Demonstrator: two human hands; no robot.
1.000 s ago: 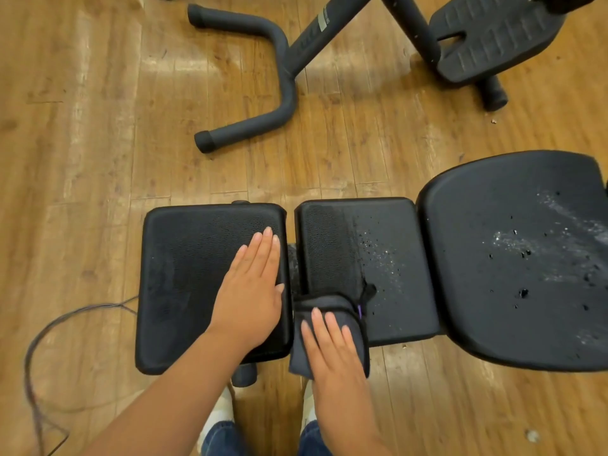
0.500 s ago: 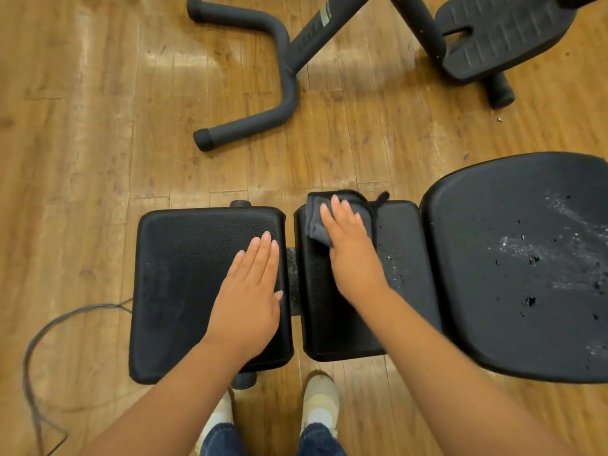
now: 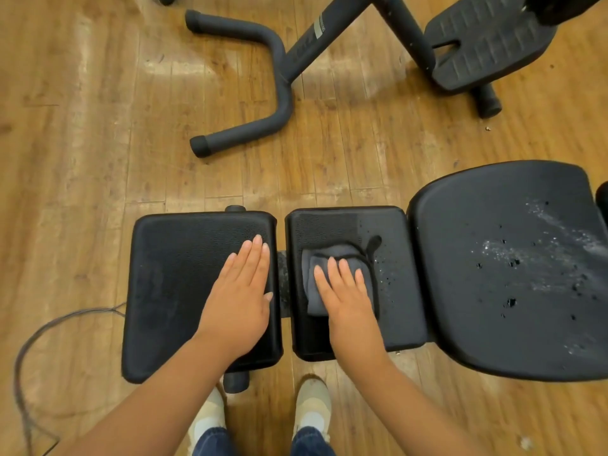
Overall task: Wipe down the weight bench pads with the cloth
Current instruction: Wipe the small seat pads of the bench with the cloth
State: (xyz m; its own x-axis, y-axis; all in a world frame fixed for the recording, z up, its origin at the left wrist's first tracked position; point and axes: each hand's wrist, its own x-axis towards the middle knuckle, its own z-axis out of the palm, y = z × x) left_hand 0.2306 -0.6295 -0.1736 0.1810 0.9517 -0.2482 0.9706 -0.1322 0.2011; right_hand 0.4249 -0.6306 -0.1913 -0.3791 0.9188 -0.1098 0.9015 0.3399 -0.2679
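Three black bench pads lie in a row below me. My left hand (image 3: 240, 296) rests flat, fingers together, on the left pad (image 3: 174, 284). My right hand (image 3: 345, 291) presses a folded dark grey cloth (image 3: 312, 278) onto the middle pad (image 3: 399, 291), palm down with fingers spread over it. Water droplets dot the middle pad just right of the cloth. The large right pad (image 3: 477, 291) carries wet streaks and scattered drops.
Wooden floor all around. A black tubular machine frame (image 3: 263, 80) and a ribbed black footplate (image 3: 487, 44) lie beyond the bench. A thin cable (image 3: 29, 350) loops on the floor at the left. My two shoes (image 3: 312, 413) stand just below the pads.
My right hand slid the cloth from the near edge of the middle pad up to its far edge, then back down to the middle. The left hand stayed put.
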